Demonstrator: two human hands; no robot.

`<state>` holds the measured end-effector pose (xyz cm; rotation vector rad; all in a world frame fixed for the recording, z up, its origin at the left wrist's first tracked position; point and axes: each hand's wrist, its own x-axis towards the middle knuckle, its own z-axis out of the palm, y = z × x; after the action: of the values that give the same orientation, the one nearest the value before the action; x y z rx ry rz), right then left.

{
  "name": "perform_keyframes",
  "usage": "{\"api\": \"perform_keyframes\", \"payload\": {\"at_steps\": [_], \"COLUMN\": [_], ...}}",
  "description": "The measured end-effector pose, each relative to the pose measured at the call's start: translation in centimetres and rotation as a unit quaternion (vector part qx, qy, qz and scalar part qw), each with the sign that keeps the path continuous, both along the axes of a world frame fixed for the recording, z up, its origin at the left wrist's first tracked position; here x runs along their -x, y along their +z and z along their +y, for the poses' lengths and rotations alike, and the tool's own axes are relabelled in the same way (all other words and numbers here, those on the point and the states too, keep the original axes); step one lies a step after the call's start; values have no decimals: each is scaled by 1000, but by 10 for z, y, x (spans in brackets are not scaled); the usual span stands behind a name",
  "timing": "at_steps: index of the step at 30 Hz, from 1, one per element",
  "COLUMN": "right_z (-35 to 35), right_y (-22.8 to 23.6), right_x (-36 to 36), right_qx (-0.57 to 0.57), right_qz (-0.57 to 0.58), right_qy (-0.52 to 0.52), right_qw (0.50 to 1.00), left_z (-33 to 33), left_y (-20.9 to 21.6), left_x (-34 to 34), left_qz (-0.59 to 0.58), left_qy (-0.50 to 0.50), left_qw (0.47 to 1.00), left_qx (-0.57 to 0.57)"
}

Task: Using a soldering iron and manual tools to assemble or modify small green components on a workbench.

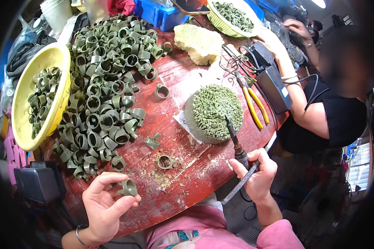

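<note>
My left hand (108, 203) pinches a small green plastic ring-shaped part (129, 188) between thumb and fingers, just above the near edge of the red table. In my right hand (257, 176) is a soldering iron (237, 147), its dark tip pointing up and away. The tip reaches the right side of a round block (214, 113) with a rough, crinkled green top; whether it touches is hard to tell. A loose ring part (165, 162) lies between my hands, among pale crumbs, and another part (152, 141) rests just beyond it.
A large heap of green ring parts (108, 89) covers the table's left side. Beside it tilts a yellow basket (18, 112). Yellow-handled pliers (253, 106), black power adapters (274, 89) and a torn yellow sponge (198, 43) lie farther off. Another person's arm (295, 83) reaches in at right.
</note>
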<state>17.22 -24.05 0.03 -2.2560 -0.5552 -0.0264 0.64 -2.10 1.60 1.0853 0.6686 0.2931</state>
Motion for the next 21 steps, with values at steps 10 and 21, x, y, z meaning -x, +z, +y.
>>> {"api": "perform_keyframes", "payload": {"at_steps": [10,21], "right_z": [4,44], "right_y": [5,-14], "right_x": [26,57], "right_qx": [-84,-92], "right_qz": [100,155], "right_qy": [128,291], "right_qw": [983,940], "left_z": [-3,7], "left_y": [1,-12], "left_x": [-2,6], "left_qz": [-20,-99], "left_qy": [-3,-44], "left_qw": [999,991], "left_qx": [30,84]}}
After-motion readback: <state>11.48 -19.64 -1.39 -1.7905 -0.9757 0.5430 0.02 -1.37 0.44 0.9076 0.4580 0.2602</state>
